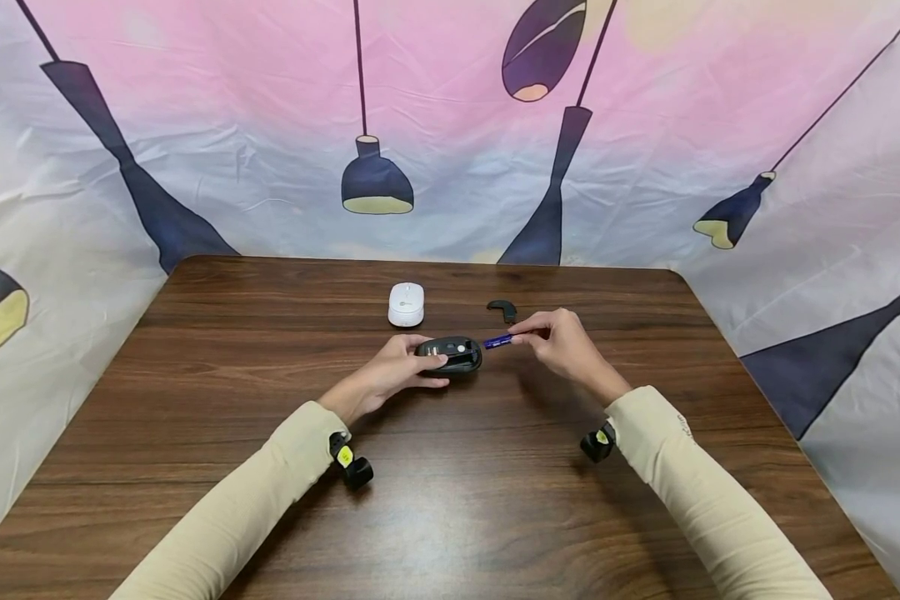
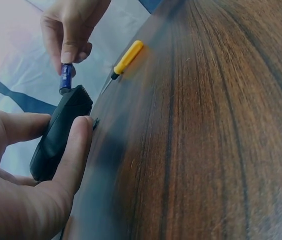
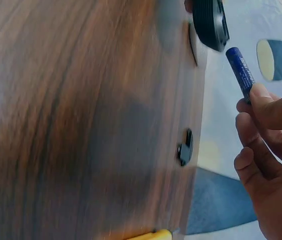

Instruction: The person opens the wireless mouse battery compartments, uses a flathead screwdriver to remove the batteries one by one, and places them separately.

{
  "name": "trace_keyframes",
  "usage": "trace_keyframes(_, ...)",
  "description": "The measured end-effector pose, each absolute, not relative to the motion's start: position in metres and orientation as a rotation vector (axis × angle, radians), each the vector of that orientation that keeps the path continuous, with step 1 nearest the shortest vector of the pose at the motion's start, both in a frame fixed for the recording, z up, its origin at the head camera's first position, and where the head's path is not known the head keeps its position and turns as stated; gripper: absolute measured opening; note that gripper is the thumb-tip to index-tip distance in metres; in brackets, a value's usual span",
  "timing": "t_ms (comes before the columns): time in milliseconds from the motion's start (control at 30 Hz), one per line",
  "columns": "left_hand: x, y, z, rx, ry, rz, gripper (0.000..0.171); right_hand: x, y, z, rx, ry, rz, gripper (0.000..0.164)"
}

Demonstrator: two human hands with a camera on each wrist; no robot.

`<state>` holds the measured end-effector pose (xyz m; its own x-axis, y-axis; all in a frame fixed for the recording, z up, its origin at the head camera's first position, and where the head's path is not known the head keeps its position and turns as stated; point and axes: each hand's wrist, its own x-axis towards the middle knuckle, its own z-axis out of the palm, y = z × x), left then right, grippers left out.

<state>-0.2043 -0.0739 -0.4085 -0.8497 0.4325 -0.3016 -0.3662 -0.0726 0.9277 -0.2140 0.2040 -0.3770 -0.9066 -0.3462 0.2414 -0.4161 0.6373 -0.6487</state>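
A black computer mouse [image 1: 450, 355], underside up with its battery bay uncovered, is gripped by my left hand [image 1: 390, 374] between thumb and fingers. My right hand [image 1: 566, 348] pinches a blue battery [image 1: 498, 342] by one end. The battery's free end sits close to the mouse's edge; in the right wrist view a small gap shows between the battery [image 3: 240, 74] and the mouse [image 3: 209, 25]. Behind the right hand's fingertips, a curved black battery cover [image 1: 504, 309] lies on the table.
A white mouse [image 1: 407, 304] stands farther back on the brown wooden table [image 1: 435, 500]. In the left wrist view a yellow-handled screwdriver [image 2: 129, 57] lies on the table; the head view does not show it. A printed cloth [image 1: 270, 125] hangs behind the table.
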Motion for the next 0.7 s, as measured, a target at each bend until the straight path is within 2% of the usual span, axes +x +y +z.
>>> trace_keyframes(700,-0.202,-0.072,-0.405,0.066,1.672,1.946,0.052,-0.234,0.226,-0.397,0.316,-2.916,0.866,0.015)
